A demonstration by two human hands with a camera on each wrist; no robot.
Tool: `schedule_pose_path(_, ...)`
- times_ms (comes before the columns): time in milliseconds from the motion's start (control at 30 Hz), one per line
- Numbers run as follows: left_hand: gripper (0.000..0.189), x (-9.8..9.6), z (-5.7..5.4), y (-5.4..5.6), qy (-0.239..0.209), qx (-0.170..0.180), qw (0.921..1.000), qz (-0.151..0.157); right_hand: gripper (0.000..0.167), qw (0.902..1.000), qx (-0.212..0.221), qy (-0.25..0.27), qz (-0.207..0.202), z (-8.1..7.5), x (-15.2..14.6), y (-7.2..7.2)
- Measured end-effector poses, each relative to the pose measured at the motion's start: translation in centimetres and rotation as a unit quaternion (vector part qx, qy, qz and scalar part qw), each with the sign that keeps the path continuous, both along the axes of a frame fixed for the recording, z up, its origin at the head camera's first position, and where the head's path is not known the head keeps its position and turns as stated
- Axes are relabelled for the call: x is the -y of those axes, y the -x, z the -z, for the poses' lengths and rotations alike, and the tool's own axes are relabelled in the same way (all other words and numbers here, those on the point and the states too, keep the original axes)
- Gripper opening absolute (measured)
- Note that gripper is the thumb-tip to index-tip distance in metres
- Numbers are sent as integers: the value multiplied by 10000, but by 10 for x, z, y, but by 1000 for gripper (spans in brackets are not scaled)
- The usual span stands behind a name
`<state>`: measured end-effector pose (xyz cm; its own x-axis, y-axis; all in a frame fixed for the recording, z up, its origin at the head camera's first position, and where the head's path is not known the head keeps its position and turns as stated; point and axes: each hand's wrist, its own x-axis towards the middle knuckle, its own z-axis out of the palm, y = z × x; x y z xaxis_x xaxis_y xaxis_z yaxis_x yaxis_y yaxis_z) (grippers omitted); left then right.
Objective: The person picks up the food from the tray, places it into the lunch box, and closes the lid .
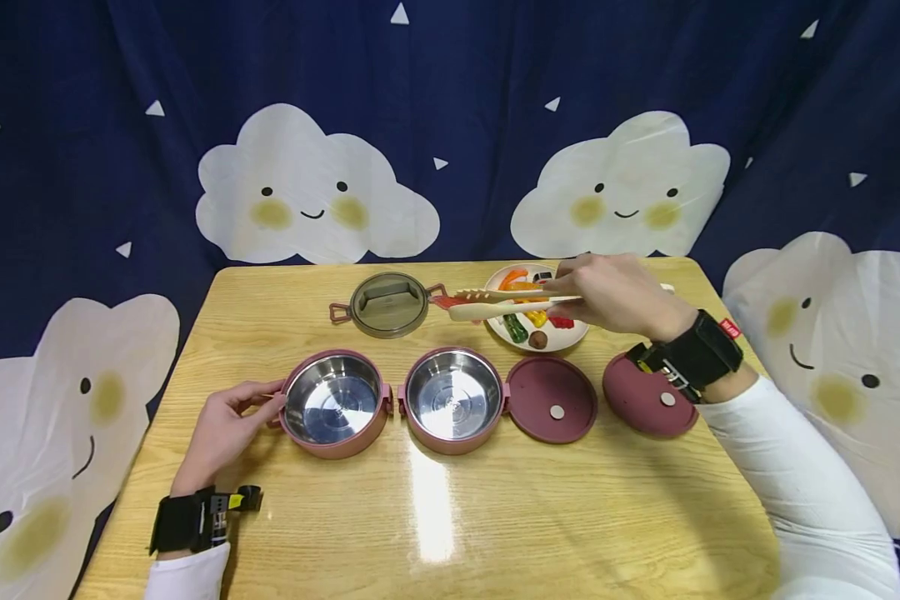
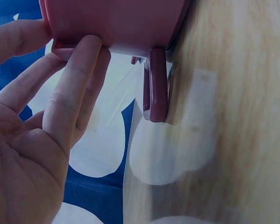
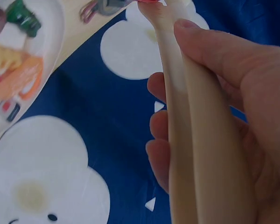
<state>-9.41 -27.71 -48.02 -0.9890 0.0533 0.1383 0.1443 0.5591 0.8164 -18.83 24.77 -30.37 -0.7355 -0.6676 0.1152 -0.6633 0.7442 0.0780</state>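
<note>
My left hand (image 1: 225,427) holds the left pink pot (image 1: 332,450) at its left side, fingertips at the rim and handle. The left wrist view shows fingers against the pot's pink wall (image 2: 112,23), above a dark pink handle (image 2: 157,86). Over the food plate, my right hand (image 1: 611,292) grips beige tongs (image 1: 510,308) pointing left. A red piece (image 1: 444,302) is at the tongs' tips; its kind is unclear. In the right wrist view, thumb and fingers wrap the tongs (image 3: 210,140). Steel lines a second pink pot (image 1: 453,446) beside the first.
A white plate (image 1: 504,335) holds several toy foods, partly hidden by the right hand. Behind the pots lies a glass-like lid (image 1: 390,312) with pink handles. Two dark pink round lids (image 1: 540,392) (image 1: 637,404) lie right of the pots. A dark blue curtain (image 1: 465,83) hangs behind the table.
</note>
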Motion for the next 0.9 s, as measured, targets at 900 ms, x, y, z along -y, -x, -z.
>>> schedule_pose_path(900,28,1,1,0,29,175,9998,-109,21,9911,-317,-204,-1276,13,107,-5)
